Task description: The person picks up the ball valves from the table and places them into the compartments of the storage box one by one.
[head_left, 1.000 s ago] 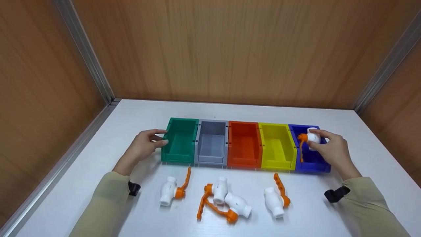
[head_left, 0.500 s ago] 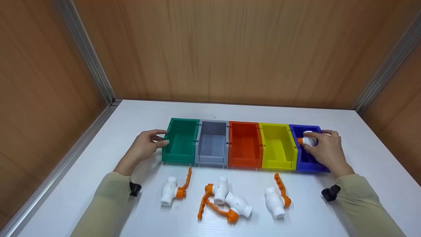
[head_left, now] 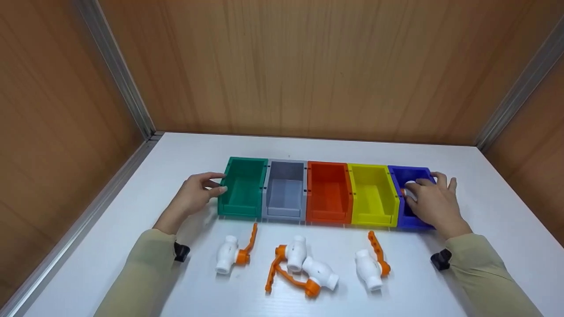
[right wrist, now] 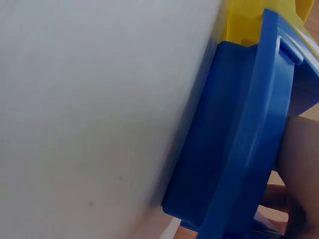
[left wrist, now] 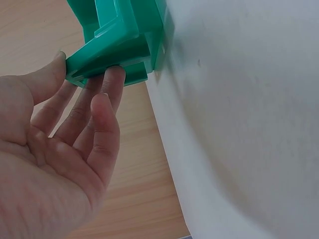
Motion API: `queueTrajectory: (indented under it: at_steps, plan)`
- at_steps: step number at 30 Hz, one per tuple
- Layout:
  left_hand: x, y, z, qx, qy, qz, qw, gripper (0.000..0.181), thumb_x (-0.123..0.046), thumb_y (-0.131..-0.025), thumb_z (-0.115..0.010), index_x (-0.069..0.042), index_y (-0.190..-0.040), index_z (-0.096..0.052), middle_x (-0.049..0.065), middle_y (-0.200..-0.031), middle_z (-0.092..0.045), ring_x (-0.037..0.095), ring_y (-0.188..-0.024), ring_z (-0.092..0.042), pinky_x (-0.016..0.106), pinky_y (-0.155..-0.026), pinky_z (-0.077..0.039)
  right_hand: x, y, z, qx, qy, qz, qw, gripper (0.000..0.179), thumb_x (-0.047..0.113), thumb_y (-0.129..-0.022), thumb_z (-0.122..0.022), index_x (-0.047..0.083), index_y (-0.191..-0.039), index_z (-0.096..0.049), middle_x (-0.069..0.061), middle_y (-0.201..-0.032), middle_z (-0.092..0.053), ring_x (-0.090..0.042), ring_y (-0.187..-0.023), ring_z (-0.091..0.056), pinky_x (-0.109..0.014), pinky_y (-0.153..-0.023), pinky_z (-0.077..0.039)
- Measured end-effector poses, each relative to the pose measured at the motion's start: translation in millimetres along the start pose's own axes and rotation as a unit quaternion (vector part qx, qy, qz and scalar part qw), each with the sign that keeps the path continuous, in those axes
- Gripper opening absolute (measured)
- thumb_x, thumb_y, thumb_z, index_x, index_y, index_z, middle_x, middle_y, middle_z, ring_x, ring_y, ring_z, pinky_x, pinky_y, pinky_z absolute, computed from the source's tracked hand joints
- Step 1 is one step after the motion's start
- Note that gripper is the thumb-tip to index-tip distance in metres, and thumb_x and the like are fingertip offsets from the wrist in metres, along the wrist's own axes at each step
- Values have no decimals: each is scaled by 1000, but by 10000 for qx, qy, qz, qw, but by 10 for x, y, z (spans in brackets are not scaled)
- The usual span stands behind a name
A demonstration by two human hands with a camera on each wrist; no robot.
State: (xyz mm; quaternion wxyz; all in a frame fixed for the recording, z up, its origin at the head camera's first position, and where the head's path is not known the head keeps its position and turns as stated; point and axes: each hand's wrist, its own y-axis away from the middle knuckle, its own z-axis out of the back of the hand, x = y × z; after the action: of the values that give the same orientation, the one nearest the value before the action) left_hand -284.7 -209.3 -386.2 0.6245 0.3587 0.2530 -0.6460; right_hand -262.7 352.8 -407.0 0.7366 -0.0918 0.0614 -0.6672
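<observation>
White-and-orange valves [head_left: 296,254], green bin [head_left: 243,187], blue bin [head_left: 410,175]

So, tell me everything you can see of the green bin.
The green bin is an open-topped box that looks like smooth, slightly glossy plastic, with a raised rim and a lower front wall. It stands upright at the left end of the row, right beside the grey bin. The left hand holds its outer edge between thumb and fingers.
</observation>
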Motion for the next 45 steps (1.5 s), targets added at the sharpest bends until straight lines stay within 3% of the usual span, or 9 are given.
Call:
queueTrajectory:
  at_steps: [12, 23, 34, 41, 45]
  plan:
    - [-21, -14, -25, -45, -84, -99, 9999, 46, -27, -100, -63, -17, -144, -53, 16, -131, -59, 33, -117, -55, 51, -102, -46, -47, 33, 101, 48, -655, -114, 9978, 43, 25, -93, -67, 2, -129, -64, -31, -133, -53, -58, -134, -25, -78, -104, -11]
    - [-21, -2, -18, -26, -68, -77, 9999, 46, -26, -100, -63, -17, -145, -53, 15, -132, -58, 32, -116, -56, 51, -101, -46, -161, 114, 273, 222, -1674, -265, 9853, 47, 24, -98, -62, -1, -137, -55, -32, -138, -49, -56, -131, -33, -72, -105, -25]
    - [-12, -7, -12, -13, -101, 54, 9999, 48, -28, -100, -63, -18, -145, -52, 16, -133, -57, 33, -119, -54, 51, -103, -45, -23, 368, 497, -367, -1803, -4, 9829, 43, 23, -98, -63, 2, -135, -58, -30, -138, -51, -54, -127, -41, -72, -100, -32]
    - [-20, -11, -11, -8, -114, 28, 9999, 47, -26, -100, -62, -19, -145, -52, 16, -131, -58, 32, -116, -55, 51, -101, -46, 169, 530, 564, -1067, -1916, 549, 9741, 37, 15, -94, -68, 3, -130, -63, -23, -131, -58, -47, -123, -49, -68, -97, -39]
    - [-19, -8, -9, 18, -110, 35, 9999, 47, -26, -101, -62, -19, -146, -52, 15, -131, -58, 32, -116, -55, 51, -101, -46, 285, 625, 576, -1162, -1956, 807, 9704, 38, 12, -92, -71, 5, -128, -64, -20, -129, -60, -45, -122, -51, -67, -95, -42]
